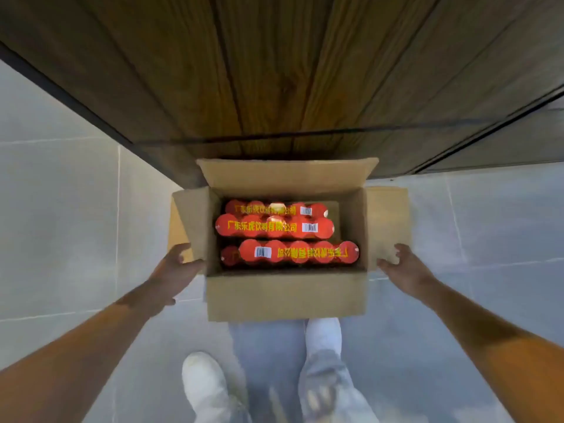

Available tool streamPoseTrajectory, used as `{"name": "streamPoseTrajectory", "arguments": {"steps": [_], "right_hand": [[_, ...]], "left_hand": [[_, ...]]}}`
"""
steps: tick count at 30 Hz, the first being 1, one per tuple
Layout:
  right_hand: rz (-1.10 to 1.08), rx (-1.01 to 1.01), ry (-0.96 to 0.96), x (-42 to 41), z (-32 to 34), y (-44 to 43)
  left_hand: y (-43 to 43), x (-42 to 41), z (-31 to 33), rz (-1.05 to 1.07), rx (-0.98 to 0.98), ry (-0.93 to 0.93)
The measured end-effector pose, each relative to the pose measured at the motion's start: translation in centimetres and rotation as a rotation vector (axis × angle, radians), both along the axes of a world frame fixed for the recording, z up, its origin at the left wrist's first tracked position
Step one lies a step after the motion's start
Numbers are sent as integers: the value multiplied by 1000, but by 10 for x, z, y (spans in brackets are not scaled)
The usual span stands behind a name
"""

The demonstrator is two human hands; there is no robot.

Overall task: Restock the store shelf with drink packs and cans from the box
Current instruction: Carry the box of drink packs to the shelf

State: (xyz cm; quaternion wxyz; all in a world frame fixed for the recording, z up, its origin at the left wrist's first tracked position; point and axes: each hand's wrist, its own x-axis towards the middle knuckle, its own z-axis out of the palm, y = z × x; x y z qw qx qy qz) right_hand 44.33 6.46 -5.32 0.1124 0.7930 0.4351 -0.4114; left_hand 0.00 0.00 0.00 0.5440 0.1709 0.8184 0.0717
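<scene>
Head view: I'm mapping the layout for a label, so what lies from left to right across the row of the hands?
In order: left hand → packs inside the box → right hand. The flaps overlap the hands, so they are left out.

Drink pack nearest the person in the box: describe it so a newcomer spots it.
Find the open cardboard box in front of the dark wooden panel. Among its red drink packs, take the top pack by the near wall. Only its barcode sits at the left, its yellow lettering upside down.
</scene>
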Motion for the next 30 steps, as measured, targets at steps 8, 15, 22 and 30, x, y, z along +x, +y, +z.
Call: {"name": "streamPoseTrajectory", "arguments": {"steps": [8,15,22,30], "right_hand": [[-281,3,138,-2,-64,34],[-468,-101,387,-4,-112,40],[-310,-86,121,-17,-121,55],[100,-27,-211,-26,-108,69]], "left_hand": [[34,-4,-96,-5,-63,48],[38,-15,-163,188,-103,-386],[41,-25,-168,-60,-106,-182],[51,-14,-163,-232,-70,178]]}}
